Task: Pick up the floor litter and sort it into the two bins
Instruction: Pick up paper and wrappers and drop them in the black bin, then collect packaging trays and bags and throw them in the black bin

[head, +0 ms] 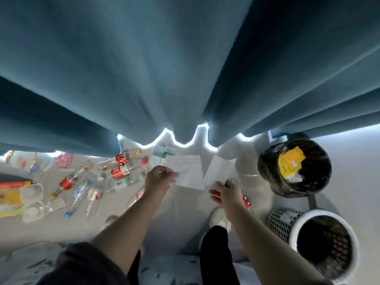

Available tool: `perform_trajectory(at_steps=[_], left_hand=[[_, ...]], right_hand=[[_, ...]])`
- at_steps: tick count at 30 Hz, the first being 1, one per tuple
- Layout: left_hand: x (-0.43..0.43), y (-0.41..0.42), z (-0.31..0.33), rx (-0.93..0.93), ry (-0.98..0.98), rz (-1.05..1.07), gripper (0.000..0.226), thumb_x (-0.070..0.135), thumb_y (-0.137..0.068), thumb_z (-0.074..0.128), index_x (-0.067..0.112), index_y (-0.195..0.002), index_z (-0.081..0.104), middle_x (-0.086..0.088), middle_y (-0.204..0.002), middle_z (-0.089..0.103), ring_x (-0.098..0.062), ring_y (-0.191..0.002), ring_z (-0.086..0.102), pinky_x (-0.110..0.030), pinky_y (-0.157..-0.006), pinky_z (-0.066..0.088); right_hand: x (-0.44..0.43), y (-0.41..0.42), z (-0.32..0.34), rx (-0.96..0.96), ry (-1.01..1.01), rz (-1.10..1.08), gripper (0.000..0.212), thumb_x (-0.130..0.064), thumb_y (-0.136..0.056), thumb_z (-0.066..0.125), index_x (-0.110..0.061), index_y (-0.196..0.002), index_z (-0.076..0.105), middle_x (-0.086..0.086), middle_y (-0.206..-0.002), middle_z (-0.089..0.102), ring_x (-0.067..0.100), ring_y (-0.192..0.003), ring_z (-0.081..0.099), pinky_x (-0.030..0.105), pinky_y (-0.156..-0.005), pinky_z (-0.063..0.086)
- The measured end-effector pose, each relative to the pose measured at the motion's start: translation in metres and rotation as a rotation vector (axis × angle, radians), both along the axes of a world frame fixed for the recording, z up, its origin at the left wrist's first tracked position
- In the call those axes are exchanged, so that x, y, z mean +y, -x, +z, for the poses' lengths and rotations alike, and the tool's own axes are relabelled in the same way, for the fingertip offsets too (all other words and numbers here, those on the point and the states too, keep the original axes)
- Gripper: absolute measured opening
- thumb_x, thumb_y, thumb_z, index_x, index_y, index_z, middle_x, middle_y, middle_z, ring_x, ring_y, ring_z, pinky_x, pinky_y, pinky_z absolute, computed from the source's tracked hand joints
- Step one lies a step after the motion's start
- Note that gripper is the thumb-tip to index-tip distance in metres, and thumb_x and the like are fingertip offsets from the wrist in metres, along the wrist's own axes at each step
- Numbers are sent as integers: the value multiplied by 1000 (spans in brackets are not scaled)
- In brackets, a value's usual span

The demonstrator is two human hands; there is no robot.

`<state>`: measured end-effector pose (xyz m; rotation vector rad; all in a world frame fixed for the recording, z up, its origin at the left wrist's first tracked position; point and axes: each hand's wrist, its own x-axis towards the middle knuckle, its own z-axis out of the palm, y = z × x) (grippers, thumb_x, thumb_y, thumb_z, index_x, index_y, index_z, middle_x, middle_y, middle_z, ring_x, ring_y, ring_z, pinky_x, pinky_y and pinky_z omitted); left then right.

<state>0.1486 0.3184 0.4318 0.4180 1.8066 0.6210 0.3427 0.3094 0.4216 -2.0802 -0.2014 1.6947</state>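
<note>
Paper sheet [189, 173], white, first of two: pinched at its left edge between the thumb and curled fingers of the left hand [159, 178], held above the floor [185, 212] in front of the person. It is near-square in outline, so no clear long axis; its free edge points right, toward the second sheet.

Second sheet [218, 170], white and narrow: its long axis runs from the right hand [225, 194] away toward the curtain [164, 68], the far end leaning slightly right. The fingers are loosely spread at its near edge; whether they pinch it cannot be told.

Black-lined bin [267, 161]: right of both sheets, upright, with a yellow packet [291, 162] inside.

White mesh bin [285, 221]: nearer the person, just below the black-lined bin.

Bottles [123, 171]: clear plastic, several with red labels, scattered lying flat on the floor to the left, well apart from the bins.

Shoe [218, 220]: pale, under the right forearm.
</note>
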Motion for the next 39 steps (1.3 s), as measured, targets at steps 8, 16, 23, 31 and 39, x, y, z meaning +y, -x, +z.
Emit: perform_trajectory(at_steps=[8, 16, 23, 31, 39], left_hand=[[50, -202, -35, -42, -28, -310, 15, 5, -82, 68, 13, -75, 57, -17, -93, 71, -26, -77, 62, -27, -62, 42], [79, -353, -89, -45, -23, -441, 9, 7, -85, 66, 9, -91, 59, -2, -86, 65, -8, -66, 58, -15, -48, 47], [128, -446, -136, -35, -28, -495, 19, 5, -81, 66, 9, -97, 58, -10, -105, 65, -25, -89, 63, -34, -69, 57], [99, -408, -159, 367, 91, -1045, 70, 30, -83, 65, 11, -140, 28, -14, -138, 46, -35, -125, 45, -36, -94, 41], [68, -298, -92, 671, -14, -1352, 73, 45, -85, 59, 19, -143, 23, -8, -150, 30, -31, -136, 31, -50, -103, 34]], right_hand=[[1, -184, -33, -71, -43, -291, 12, 0, -95, 47, -1, -90, 58, 14, -68, 62, 23, -54, 61, 32, -54, 50], [5, -319, -71, -145, -25, -434, 11, -5, -97, 48, -6, -94, 59, 14, -77, 65, 18, -61, 62, 26, -49, 52], [33, -395, -110, -193, -21, -505, 10, -10, -98, 50, -6, -97, 59, 12, -88, 64, 14, -60, 64, 23, -46, 51], [14, -392, -130, -475, 285, 188, 54, -41, -99, 45, -10, -143, 39, 13, -129, 55, 33, -115, 54, 36, -86, 44], [12, -302, -65, -776, 104, 870, 66, -51, -98, 37, -28, -154, 12, 4, -160, 18, 27, -148, 10, 51, -115, 21]])
